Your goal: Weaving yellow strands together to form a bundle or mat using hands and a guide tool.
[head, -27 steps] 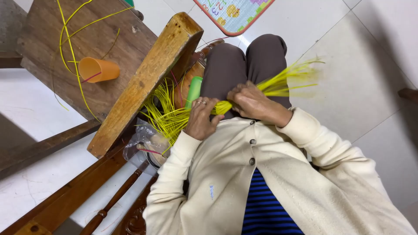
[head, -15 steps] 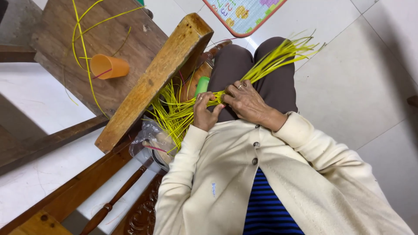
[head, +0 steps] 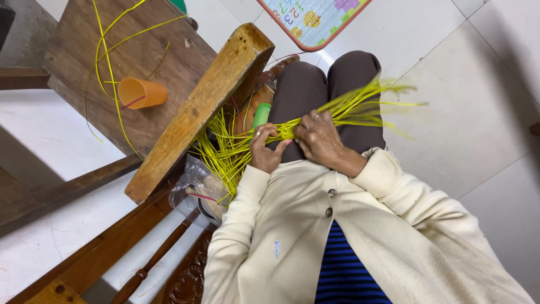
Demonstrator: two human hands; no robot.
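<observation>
Two hands grip one bundle of yellow strands (head: 343,107) across the lap: left hand (head: 266,147) and right hand (head: 319,138), fingers clenched around it, beside a wooden beam (head: 197,110).

A single head-worn camera looked steeply down, close over the person's lap (head: 326,90), so both hands filled the middle of the view, with the tiled floor (head: 467,112) behind and a wooden table (head: 73,50) at upper left.
</observation>
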